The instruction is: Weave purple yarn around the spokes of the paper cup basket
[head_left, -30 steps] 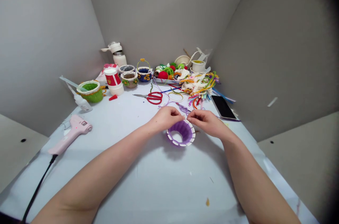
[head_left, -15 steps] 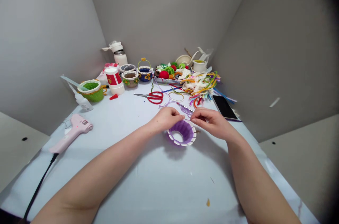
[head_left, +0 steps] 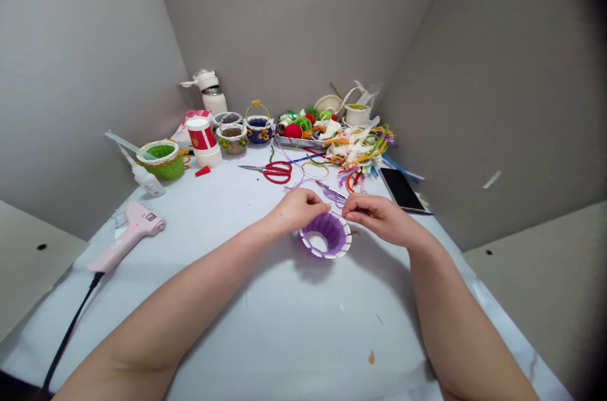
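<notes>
A small cup with white slats around its rim and purple yarn woven between them tilts toward me above the table. My left hand is closed on its far left rim, thumb and forefinger pinched together. At the right of the rim, my right hand is closed in a pinch on a thin strand of purple yarn, mostly hidden by the fingers. More purple yarn lies loose just beyond both hands, with a thin pen-like tool across it.
Red-handled scissors lie beyond my left hand. A pink glue gun with a black cord is at left, near a glue bottle and green basket. Small finished baskets, coloured yarn and a phone stand farther back.
My right hand has shifted very slightly, its fingers drawn closer together. The cup and my left hand stay almost in place; the whole view has moved a little.
</notes>
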Motion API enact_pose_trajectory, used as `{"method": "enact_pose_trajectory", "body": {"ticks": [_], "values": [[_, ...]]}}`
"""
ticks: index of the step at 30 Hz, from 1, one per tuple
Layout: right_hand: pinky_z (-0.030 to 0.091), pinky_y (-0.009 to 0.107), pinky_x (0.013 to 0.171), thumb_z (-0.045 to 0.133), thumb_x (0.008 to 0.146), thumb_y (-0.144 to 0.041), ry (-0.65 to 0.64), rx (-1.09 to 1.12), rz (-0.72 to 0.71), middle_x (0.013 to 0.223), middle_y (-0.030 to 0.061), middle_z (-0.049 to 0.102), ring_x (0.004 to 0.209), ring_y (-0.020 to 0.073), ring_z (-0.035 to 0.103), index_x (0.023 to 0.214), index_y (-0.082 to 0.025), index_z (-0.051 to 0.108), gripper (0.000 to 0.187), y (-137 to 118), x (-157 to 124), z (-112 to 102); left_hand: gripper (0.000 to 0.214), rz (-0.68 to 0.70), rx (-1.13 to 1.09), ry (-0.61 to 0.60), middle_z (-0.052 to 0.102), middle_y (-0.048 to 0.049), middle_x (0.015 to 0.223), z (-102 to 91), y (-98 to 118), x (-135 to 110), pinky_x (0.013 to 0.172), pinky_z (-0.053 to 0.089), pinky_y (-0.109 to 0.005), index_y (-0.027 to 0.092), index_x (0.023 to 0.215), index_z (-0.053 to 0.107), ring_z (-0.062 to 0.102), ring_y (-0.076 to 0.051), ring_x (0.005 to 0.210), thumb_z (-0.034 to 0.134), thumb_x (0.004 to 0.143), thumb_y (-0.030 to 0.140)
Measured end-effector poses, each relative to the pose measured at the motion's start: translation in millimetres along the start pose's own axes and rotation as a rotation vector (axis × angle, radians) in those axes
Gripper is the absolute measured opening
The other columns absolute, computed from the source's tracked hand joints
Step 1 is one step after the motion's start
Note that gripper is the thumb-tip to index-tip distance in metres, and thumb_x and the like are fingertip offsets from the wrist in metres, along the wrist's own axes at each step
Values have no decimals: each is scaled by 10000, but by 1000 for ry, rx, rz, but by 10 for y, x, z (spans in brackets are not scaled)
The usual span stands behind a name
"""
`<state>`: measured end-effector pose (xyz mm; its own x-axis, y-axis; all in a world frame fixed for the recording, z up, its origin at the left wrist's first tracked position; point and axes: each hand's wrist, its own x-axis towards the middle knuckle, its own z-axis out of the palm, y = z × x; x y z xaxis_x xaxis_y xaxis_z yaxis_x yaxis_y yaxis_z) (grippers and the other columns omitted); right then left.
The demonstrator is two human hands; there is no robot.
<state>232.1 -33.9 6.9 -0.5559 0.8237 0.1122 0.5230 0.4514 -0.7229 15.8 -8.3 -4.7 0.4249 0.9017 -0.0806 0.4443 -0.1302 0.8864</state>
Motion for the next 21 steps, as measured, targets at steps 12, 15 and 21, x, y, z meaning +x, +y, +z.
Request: {"method": "enact_pose_trajectory", "body": {"ticks": [12, 15, 21], "values": [[430, 275, 689, 540, 878, -376, -96, 23, 48, 785, 47, 613, 731, 161, 537, 827, -170, 639, 234, 35, -2, -4, 292, -6, 3, 5, 584, 7, 628, 17, -5, 13, 529, 358, -221, 140, 668, 625, 483, -101, 579, 604, 716, 428], [437, 273, 682, 543, 868, -341, -139, 44, 81, 782, 36, 616, 726, 159, 549, 827, -175, 637, 195, 42, -3, 7, 282, -10, 8, 2, 600, -1, 646, 24, -2, 17, 537, 369, -222, 137, 679, 636, 499, -107, 595, 607, 719, 415], [426, 253, 632, 523, 863, -290, -80, 12, 108, 768, 25, 610, 690, 145, 545, 826, -174, 636, 166, 73, 16, 62, 198, 42, -88, -91, 677, -29, 795, 8, 51, -11, 618, 432, -222, 133, 810, 683, 581, -127, 710, 577, 731, 282]]}}
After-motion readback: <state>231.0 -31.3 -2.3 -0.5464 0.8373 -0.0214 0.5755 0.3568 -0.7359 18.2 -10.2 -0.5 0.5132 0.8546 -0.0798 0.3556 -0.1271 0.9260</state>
